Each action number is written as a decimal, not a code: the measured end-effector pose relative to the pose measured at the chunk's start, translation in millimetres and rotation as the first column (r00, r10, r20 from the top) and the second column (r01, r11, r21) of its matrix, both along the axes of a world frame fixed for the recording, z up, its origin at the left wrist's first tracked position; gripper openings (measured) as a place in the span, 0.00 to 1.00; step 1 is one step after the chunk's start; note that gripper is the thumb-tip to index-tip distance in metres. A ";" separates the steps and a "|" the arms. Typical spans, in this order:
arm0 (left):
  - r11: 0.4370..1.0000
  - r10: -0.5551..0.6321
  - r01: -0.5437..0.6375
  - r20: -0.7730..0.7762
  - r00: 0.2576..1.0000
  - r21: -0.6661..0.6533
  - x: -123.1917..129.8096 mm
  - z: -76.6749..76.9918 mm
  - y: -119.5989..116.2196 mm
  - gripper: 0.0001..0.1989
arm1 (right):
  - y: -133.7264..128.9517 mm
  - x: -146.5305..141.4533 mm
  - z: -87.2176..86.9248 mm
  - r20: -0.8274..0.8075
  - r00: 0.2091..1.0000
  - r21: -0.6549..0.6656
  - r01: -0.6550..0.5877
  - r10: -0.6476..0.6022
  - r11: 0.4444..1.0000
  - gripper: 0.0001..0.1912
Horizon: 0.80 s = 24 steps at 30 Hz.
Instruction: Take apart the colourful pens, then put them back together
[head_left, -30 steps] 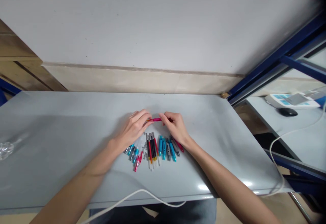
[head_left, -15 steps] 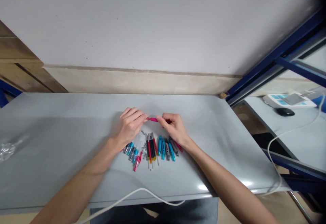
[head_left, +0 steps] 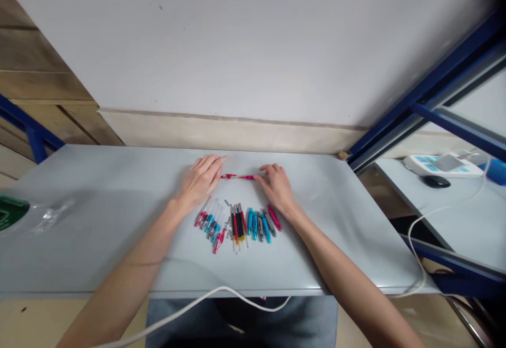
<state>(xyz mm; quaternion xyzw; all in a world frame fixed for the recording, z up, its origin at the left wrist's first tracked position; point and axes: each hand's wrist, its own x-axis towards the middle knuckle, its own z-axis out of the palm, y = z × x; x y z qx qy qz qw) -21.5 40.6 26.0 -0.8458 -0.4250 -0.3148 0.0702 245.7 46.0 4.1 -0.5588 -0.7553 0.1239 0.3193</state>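
Observation:
A slim pink pen (head_left: 237, 176) with a pale middle section lies crosswise on the grey table, just beyond a fan of pens and pen parts (head_left: 236, 226). The fan holds several red, black, blue and transparent pieces. My left hand (head_left: 201, 178) rests flat and open at the pen's left end, its fingertips close to the tip. My right hand (head_left: 275, 185) rests open at the right end, with its fingers touching or nearly touching the pen. Neither hand holds anything.
The grey table's far edge (head_left: 237, 151) meets a cream wall. A white cable (head_left: 221, 289) runs over the front edge. Transparent plastic and a green object (head_left: 10, 212) lie far left. A lower desk at right holds a black mouse (head_left: 436, 181).
Both hands have let go of the pink pen, which now lies on the table. My hands have moved slightly apart, and the view has shifted a little.

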 end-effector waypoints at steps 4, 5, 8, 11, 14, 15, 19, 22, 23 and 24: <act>0.984 0.058 -0.049 0.050 0.997 -0.173 -11.8 5.7 -17.6 0.15 | -31.8 -9.5 19.0 0.028 0.999 -0.015 -0.017 0.018 1.000 0.08; 0.971 0.098 -0.083 0.058 0.993 -0.224 -15.4 6.0 -25.9 0.13 | -40.8 -11.9 21.9 0.046 0.997 -0.046 -0.067 0.069 0.997 0.08; 0.905 0.195 -0.187 -0.018 0.981 -0.381 -25.4 2.0 -54.3 0.11 | -61.6 -17.7 22.3 0.121 0.974 -0.156 -0.170 0.190 0.973 0.04; 0.875 0.184 -0.245 -0.181 0.966 -0.417 -29.0 -5.9 -77.4 0.13 | -68.0 -21.5 16.3 0.157 0.970 -0.209 -0.151 0.185 0.966 0.02; 0.877 0.171 -0.275 -0.280 0.945 -0.393 -25.8 -12.1 -87.8 0.13 | -64.9 -24.2 13.3 0.167 0.973 -0.233 -0.118 0.160 0.965 0.05; 0.877 0.169 -0.281 -0.299 0.939 -0.390 -24.2 -13.0 -88.7 0.13 | -63.4 -25.2 13.2 0.169 0.972 -0.238 -0.118 0.161 0.964 0.06; 0.867 0.173 -0.311 -0.350 0.921 -0.390 -20.1 -11.5 -85.5 0.13 | -60.5 -29.7 14.4 0.199 0.964 -0.243 -0.124 0.175 0.962 0.10; 0.849 0.180 -0.331 -0.364 0.914 -0.412 -19.9 -8.7 -81.7 0.14 | -60.4 -33.8 15.0 0.288 0.938 -0.243 -0.125 0.195 0.962 0.10; 0.843 0.183 -0.336 -0.363 0.914 -0.420 -19.9 -7.9 -80.6 0.14 | -60.2 -35.3 15.4 0.317 0.927 -0.242 -0.125 0.200 0.962 0.10; 0.839 0.187 -0.341 -0.364 0.913 -0.424 -20.0 -7.2 -79.6 0.14 | -59.9 -36.9 15.9 0.340 0.918 -0.240 -0.125 0.204 0.963 0.09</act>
